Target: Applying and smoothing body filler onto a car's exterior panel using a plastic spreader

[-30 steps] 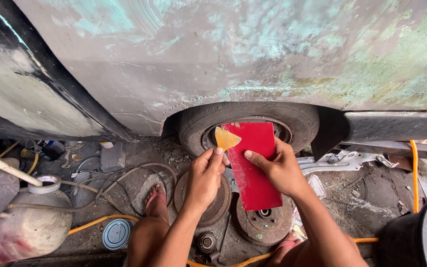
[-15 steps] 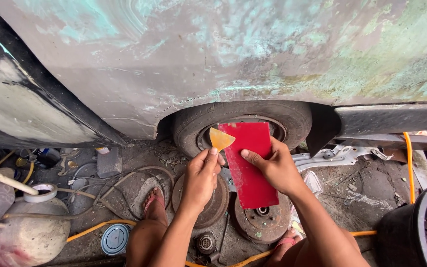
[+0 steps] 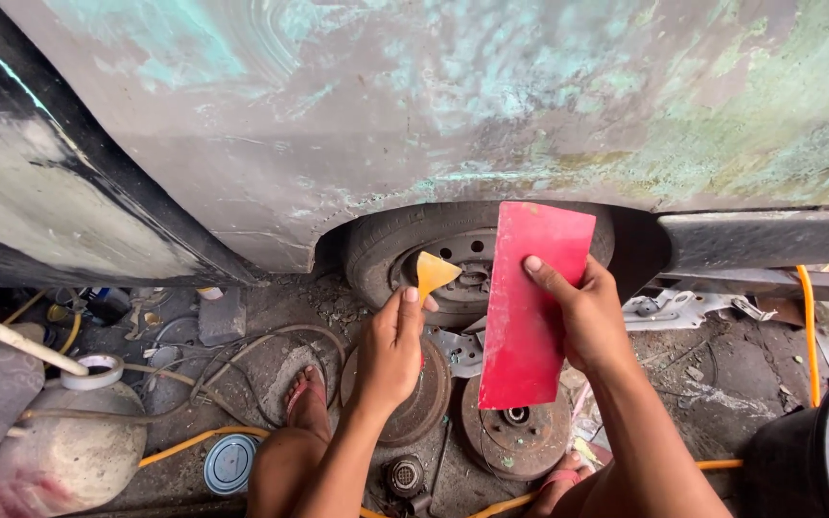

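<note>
The left hand [image 3: 390, 350] is pinching a small yellow plastic spreader [image 3: 432, 272] at frame centre. The right hand [image 3: 582, 321] is gripping a flat red rectangular board [image 3: 530, 307] just right of it. Both are hanging before a black tyre [image 3: 386, 245]. A sanded grey-green car body panel [image 3: 453, 105] is filling the upper frame. Rusty brake discs [image 3: 520, 441] are lying on the dirty ground [image 3: 712, 374] below.

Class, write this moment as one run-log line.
left hand: holds yellow spreader | right hand: holds red board upright | behind: tyre, sanded car panel
</note>
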